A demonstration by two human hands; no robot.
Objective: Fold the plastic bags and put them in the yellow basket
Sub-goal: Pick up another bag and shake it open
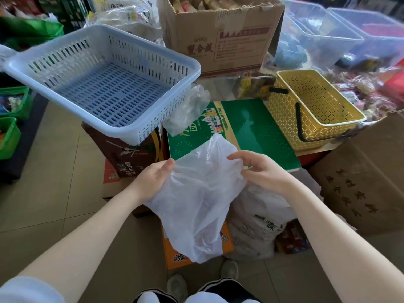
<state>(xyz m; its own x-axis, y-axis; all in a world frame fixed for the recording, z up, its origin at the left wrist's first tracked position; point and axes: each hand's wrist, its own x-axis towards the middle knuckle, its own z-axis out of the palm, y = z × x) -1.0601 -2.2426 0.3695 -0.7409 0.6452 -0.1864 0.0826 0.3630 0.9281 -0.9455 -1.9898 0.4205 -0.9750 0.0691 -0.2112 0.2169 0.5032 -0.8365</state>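
A translucent white plastic bag [201, 193] hangs unfolded in front of me, over the near edge of a green carton [258, 127]. My left hand [153, 178] grips its left edge with the thumb on top. My right hand [260, 169] holds its upper right edge, fingers curled into the film. The yellow basket [282, 110] with black handles stands on the right behind the carton, and nothing shows inside it. A second crumpled clear bag [185, 110] lies on the carton's far left corner.
A pale blue slotted basket [190, 68] sits on a brown box at the left. An open cardboard box [229, 38] stands behind, clear bins [317, 40] at the back right. A large carton [363, 178] is at my right; a printed sack [260, 221] sits below the bag. Tiled floor lies at my left.
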